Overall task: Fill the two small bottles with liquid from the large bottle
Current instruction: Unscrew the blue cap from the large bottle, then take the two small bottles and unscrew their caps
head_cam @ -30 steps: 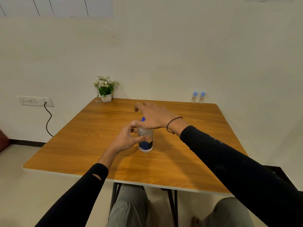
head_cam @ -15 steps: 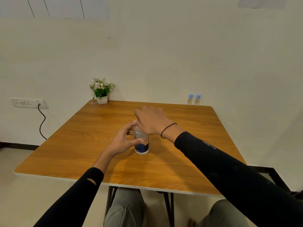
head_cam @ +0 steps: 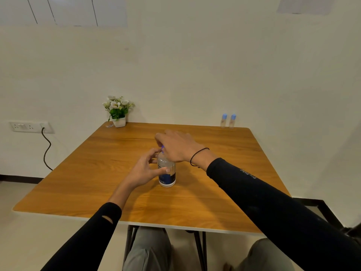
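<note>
At frame centre, the left hand (head_cam: 145, 170) grips the clear blue-labelled large bottle (head_cam: 166, 173) upright on the wooden tabletop (head_cam: 93, 173); the right hand (head_cam: 176, 145) clenches its blue cap (head_cam: 162, 148). Two small blue-capped bottles (head_cam: 228, 120), upper right, apparently await filling.

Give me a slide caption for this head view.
Left hand steadies large bottle; right hand grips its cap.
</note>
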Demonstrator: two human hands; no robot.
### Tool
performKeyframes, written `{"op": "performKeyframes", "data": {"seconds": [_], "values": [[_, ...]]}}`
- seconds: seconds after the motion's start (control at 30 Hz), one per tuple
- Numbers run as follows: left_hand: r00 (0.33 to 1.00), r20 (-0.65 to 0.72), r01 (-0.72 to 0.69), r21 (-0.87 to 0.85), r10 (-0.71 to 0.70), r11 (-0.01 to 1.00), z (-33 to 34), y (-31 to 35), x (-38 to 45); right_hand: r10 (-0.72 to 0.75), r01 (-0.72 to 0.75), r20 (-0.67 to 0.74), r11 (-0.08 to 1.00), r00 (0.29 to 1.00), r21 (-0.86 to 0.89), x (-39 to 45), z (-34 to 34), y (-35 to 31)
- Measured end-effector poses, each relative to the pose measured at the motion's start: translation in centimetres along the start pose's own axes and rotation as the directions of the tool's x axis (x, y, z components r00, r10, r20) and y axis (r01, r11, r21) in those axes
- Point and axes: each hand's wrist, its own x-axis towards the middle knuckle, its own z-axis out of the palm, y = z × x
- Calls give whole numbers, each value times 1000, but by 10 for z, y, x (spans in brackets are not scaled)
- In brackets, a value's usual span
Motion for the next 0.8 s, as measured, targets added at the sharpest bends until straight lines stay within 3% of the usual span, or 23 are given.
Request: {"op": "performKeyframes", "data": {"seconds": [0.23, 0.4, 0.57, 0.8], "values": [[1000, 0, -18, -12, 18, 1000, 1, 2, -2, -7, 4, -49, 998, 999, -66, 3, 3, 1], [1000, 6, -10, -18, 11, 1000, 0, 0, -2, -81, 101, -96, 970, 992, 220, -1, 0, 14], [1000, -10, -10, -21, 10, 1000, 0, 3, -5, 67, 52, -254, 899, 965, 434, -16, 7, 50], [994, -71, 68, -216, -85, 974, -4, 0, -13, 200, -75, -239, 890, 950, 449, -44, 63, 90]]}}
